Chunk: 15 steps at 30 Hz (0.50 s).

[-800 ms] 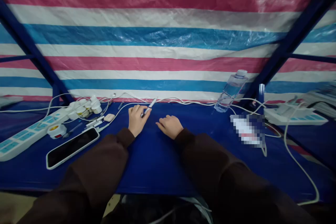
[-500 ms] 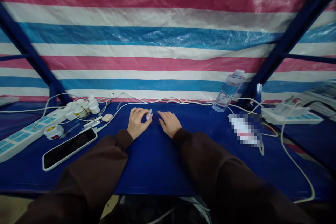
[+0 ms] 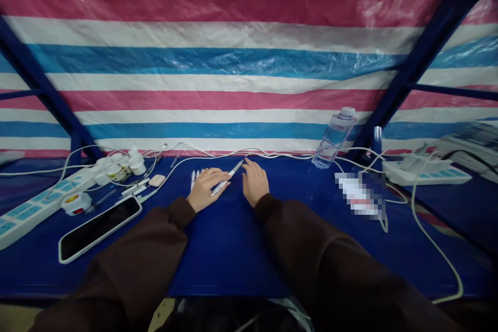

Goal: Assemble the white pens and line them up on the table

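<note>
Near the middle of the blue table, my left hand (image 3: 205,190) is closed on a white pen (image 3: 235,168) with a grey end, which slants up to the right. Several slim white pens (image 3: 193,178) show just behind this hand, partly covered by it. My right hand (image 3: 256,183) rests to the right with its fingers slightly bent and the thumb apart from them. Its fingertips are close to the pen's grey end; whether they touch it I cannot tell.
At the left lie a phone (image 3: 100,229), a power strip (image 3: 42,199) with plugs, a white adapter (image 3: 77,203) and an earbud case (image 3: 157,180). A clear bottle (image 3: 333,139) stands back right, near cables and another power strip (image 3: 428,172). A striped sheet (image 3: 233,101) hangs behind.
The pen in my left hand now points right, with much more of it showing. White pens have come into sight behind that hand. My right fingertips are now close to the pen's end.
</note>
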### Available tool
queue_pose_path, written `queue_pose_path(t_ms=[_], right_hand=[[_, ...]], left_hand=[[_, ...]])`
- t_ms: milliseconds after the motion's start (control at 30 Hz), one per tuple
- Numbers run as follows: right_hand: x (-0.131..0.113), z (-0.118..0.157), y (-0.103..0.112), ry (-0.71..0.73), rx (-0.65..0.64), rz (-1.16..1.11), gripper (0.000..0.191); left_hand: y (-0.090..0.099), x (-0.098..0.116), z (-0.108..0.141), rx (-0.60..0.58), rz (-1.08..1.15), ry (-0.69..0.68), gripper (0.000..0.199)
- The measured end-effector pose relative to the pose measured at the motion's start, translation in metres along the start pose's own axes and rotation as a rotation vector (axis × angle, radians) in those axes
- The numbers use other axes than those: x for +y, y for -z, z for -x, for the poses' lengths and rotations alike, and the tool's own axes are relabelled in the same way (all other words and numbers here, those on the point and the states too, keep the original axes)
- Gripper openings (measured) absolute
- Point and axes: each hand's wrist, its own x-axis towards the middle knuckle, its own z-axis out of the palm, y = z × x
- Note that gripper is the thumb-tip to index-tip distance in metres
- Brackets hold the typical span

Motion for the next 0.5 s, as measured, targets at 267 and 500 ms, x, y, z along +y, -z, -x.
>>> queue_pose_path(t_ms=[267,500], right_hand=[[0.0019,0.0009,0.0,0.109,-0.114,0.084,0.045],[0.0057,0.0029,-0.0055,0.13,-0.193,0.031,0.036]], left_hand=[[0.0002,0.0032,-0.0012,-0.062,-0.033,-0.029,0.016],[0.0025,0.004,-0.0024,-0.08,-0.07,0.01,0.016]])
